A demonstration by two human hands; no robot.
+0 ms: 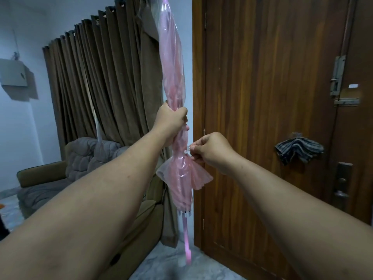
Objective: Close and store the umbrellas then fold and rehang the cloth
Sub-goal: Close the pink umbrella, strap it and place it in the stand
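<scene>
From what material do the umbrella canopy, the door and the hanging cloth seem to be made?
Umbrella canopy: thin clear pink plastic; glossy and see-through.
Door: probably varnished wood or veneer; brown grain streaks.
Cloth: woven fabric, striped dark and light, with soft matte folds.

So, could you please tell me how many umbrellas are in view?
1: a closed pink umbrella, held upright before the curtain by both hands, left above right. Others may be out of view.

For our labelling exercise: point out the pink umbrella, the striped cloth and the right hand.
pink umbrella (170, 57), head view, on its rolled canopy.
striped cloth (298, 151), head view, on its hanging middle.
right hand (210, 152), head view, on its back.
</scene>
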